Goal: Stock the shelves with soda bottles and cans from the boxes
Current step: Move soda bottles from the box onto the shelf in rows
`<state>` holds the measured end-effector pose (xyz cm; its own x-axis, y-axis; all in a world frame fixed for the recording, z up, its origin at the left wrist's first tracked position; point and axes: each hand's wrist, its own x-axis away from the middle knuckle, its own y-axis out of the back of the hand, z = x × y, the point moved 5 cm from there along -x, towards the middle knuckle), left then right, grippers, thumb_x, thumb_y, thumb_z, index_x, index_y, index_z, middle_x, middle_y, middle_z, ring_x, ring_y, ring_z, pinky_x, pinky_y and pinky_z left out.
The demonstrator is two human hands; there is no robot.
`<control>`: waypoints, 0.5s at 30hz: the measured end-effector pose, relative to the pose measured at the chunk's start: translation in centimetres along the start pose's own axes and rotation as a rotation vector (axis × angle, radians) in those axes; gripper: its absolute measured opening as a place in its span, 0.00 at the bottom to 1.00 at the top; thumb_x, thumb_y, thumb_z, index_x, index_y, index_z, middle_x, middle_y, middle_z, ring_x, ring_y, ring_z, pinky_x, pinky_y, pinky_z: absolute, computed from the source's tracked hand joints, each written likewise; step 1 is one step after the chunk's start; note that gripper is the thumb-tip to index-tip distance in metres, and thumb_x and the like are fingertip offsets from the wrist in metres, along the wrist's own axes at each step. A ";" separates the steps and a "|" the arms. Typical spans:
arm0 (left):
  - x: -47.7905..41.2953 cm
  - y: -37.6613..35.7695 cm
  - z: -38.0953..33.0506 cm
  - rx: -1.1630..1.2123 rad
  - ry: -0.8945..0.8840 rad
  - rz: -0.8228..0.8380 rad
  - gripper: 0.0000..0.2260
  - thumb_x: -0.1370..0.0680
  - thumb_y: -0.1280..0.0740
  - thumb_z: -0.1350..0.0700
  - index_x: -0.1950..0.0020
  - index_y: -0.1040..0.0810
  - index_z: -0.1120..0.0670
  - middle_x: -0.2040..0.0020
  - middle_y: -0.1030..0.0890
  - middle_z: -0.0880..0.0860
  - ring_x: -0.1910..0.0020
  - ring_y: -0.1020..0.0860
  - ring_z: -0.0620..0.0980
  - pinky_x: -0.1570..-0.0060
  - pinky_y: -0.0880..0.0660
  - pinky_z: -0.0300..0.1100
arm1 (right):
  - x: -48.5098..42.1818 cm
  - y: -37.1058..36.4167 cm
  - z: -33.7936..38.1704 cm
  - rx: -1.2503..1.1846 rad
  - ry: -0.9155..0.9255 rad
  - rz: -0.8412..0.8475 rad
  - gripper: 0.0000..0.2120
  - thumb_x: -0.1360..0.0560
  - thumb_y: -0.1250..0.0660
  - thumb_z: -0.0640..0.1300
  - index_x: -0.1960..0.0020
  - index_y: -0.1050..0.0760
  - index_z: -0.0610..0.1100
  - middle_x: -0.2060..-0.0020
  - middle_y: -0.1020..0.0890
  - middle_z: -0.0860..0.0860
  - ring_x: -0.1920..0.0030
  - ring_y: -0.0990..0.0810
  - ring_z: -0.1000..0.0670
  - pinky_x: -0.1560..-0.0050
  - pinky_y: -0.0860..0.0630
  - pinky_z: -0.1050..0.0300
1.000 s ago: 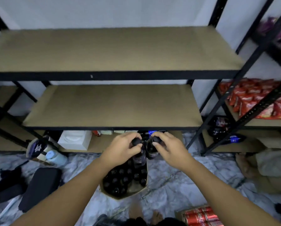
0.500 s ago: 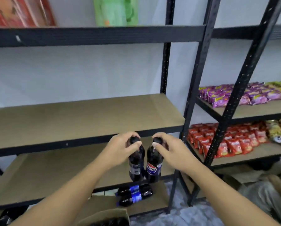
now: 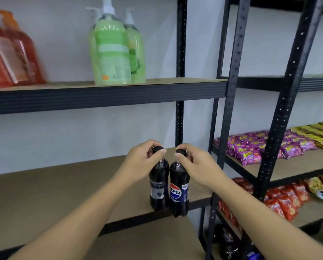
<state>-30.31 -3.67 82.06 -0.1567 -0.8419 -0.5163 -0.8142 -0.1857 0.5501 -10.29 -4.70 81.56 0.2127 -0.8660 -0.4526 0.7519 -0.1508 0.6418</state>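
Observation:
Two small dark Pepsi bottles hang upright side by side in front of the bare brown middle shelf (image 3: 53, 188). My left hand (image 3: 142, 158) grips the black cap of the left bottle (image 3: 158, 186), whose grey label faces me. My right hand (image 3: 192, 164) grips the cap of the right bottle (image 3: 179, 190), which shows the blue Pepsi logo. Their bases are level with the shelf's front edge, near its right end.
Green pump soap bottles (image 3: 113, 49) and orange refill packs (image 3: 10, 53) stand on the shelf above. Black uprights (image 3: 230, 113) divide this rack from the right rack, stocked with purple snack bags (image 3: 254, 149) and red snack bags (image 3: 284, 199). More dark bottles (image 3: 226, 243) lie low down.
Both hands have lifted the two bottles from the box on the floor up to the middle shelf. My view has risen, so the soap shelf now shows.

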 end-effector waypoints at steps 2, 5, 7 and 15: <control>-2.6 -0.4 1.3 0.004 0.016 -0.009 0.05 0.21 0.31 0.45 0.49 0.19 0.44 0.60 0.18 0.50 0.61 0.22 0.49 0.54 0.23 0.50 | -2.6 -0.2 -0.9 0.010 -0.027 -0.022 0.10 0.18 0.36 0.54 0.39 0.24 0.53 0.67 0.23 0.54 0.65 0.26 0.57 0.65 0.32 0.67; -6.2 -1.3 3.5 0.012 0.061 0.000 0.06 0.20 0.31 0.44 0.47 0.19 0.45 0.59 0.18 0.52 0.59 0.21 0.51 0.55 0.23 0.47 | -6.4 -1.1 -2.5 0.005 -0.056 -0.065 0.08 0.17 0.36 0.52 0.41 0.24 0.51 0.67 0.25 0.58 0.65 0.26 0.59 0.64 0.33 0.69; -8.5 -2.1 5.0 -0.013 0.088 0.013 0.08 0.20 0.31 0.44 0.46 0.19 0.47 0.59 0.18 0.50 0.60 0.21 0.48 0.57 0.25 0.42 | -8.7 -1.9 -3.8 -0.016 -0.075 -0.085 0.09 0.18 0.35 0.52 0.41 0.24 0.49 0.65 0.23 0.58 0.62 0.23 0.58 0.60 0.31 0.65; -14.9 -4.3 9.5 -0.006 0.129 -0.051 0.11 0.19 0.33 0.45 0.44 0.19 0.50 0.54 0.17 0.44 0.55 0.21 0.38 0.54 0.26 0.36 | -15.5 -3.8 -6.8 0.010 -0.113 -0.109 0.14 0.17 0.36 0.51 0.37 0.24 0.44 0.53 0.19 0.51 0.52 0.19 0.48 0.54 0.27 0.57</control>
<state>-29.81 14.45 81.18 -0.0414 -0.8892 -0.4556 -0.8157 -0.2332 0.5294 -12.14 12.52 81.92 0.0581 -0.8921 -0.4482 0.7604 -0.2514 0.5988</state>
